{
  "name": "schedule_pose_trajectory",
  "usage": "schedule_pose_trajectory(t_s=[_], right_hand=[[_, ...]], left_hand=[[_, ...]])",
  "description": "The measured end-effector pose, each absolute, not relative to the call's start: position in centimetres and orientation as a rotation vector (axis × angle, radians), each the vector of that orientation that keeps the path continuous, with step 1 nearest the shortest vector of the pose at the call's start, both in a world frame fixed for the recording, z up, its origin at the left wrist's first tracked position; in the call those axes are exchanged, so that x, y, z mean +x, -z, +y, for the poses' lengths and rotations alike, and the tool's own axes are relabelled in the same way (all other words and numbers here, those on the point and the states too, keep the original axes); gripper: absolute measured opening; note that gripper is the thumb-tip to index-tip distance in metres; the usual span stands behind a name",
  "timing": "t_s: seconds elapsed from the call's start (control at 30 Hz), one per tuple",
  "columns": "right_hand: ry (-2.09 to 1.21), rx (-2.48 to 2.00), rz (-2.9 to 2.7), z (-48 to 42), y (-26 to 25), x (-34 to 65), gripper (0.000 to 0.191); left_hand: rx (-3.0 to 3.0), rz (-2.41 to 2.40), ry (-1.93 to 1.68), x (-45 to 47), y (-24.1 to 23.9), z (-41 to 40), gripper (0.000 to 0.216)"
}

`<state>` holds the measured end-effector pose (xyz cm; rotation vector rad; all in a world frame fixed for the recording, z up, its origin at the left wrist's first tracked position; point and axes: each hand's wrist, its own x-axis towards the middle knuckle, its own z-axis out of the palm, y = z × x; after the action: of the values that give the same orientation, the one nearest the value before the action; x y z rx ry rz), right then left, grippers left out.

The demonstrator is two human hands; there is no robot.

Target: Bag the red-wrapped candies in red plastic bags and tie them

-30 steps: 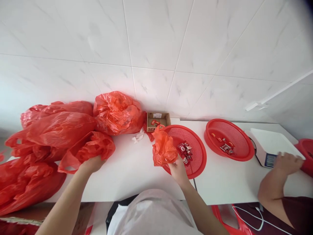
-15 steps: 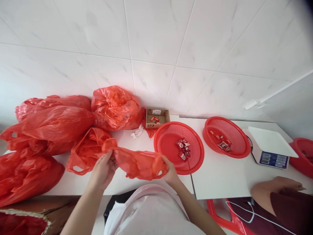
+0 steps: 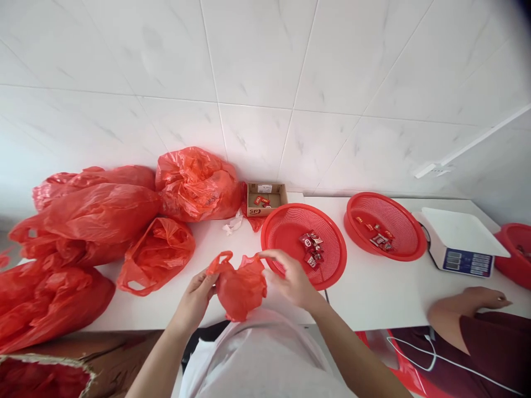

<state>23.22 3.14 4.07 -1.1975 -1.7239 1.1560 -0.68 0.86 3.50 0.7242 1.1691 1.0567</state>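
Observation:
I hold a small red plastic bag (image 3: pixel 240 287) in front of my chest, over the near edge of the white table (image 3: pixel 373 298). My left hand (image 3: pixel 194 296) pinches one handle at the bag's left side. My right hand (image 3: pixel 290 276) pinches the other handle at its upper right, fingers partly stretched. The bag hangs bunched between them. Just behind my right hand sits a red mesh basket (image 3: pixel 290 221) with a few small red packets (image 3: pixel 311 249) in it.
Several stuffed red bags (image 3: pixel 91 215) crowd the table's left side. A small cardboard box (image 3: pixel 265 198) stands by the wall. A second red basket (image 3: pixel 385 224), a white scale (image 3: pixel 460 243) and another person's arm (image 3: pixel 468 309) are at the right.
The bag was stretched wide between my hands half a second ago; now my hands have come together and it hangs bunched. Earlier my left hand touched another bag on the table.

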Motion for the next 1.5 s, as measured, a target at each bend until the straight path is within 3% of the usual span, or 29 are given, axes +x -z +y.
schedule_pose_trajectory(t_s=[0.07,0.17,0.23,0.43,0.6,0.67,0.77,0.9,1.0,1.1,1.2,1.37,1.5], right_hand=[[-1.17,-1.059,-1.919,3.1,-4.2,21.3,0.034],[-1.121,-0.935,-2.074,2.9,-3.1,19.7,0.011],[-1.147,-0.927,-2.118,2.5,-2.3,19.5,0.006],[-1.393,-1.203,-2.54,1.5,-0.6,20.4,0.015],[-1.228,-1.444,-2.722,1.7,-0.3,20.0,0.033],[-1.175,-1.416,-2.8,1.8,-0.4,19.3,0.035],[-1.161,-1.399,-2.87,1.7,-0.8,18.2,0.033],[-1.188,-1.33,-2.846,1.2,-0.9,18.2,0.034],[-1.215,-1.367,-2.824,0.7,-0.1,19.7,0.036],[-1.168,-1.592,-2.723,0.2,1.2,21.6,0.038],[-1.12,-1.737,-2.532,-0.1,2.1,23.2,0.037],[-1.072,-1.604,-2.042,3.2,2.5,26.9,0.034],[-0.791,-2.201,-1.937,8.0,4.7,31.9,0.045]], left_hand=[[0.91,1.13,-0.968,-0.8,-4.3,0.7,0.035],[1.026,1.182,-0.944,-1.9,-4.9,0.8,0.036],[0.999,1.343,-1.0,-3.2,-4.5,1.0,0.038],[1.156,1.902,-1.014,-7.0,-0.8,0.8,0.035],[1.547,2.174,-1.081,-5.2,-2.6,-0.7,0.027],[1.875,2.087,-1.12,-2.9,-4.0,-1.4,0.026],[2.287,1.764,-0.714,0.7,-3.6,-1.7,0.02],[2.206,1.826,0.01,2.2,2.2,-0.6,0.02],[2.048,1.968,0.283,-0.2,6.2,0.9,0.025],[1.911,2.081,0.338,-3.8,7.0,2.4,0.045],[1.847,2.081,0.336,-6.1,5.3,3.1,0.049],[1.907,1.967,0.254,-5.3,2.1,2.2,0.05],[1.921,1.903,0.183,-3.7,1.8,0.9,0.043]])
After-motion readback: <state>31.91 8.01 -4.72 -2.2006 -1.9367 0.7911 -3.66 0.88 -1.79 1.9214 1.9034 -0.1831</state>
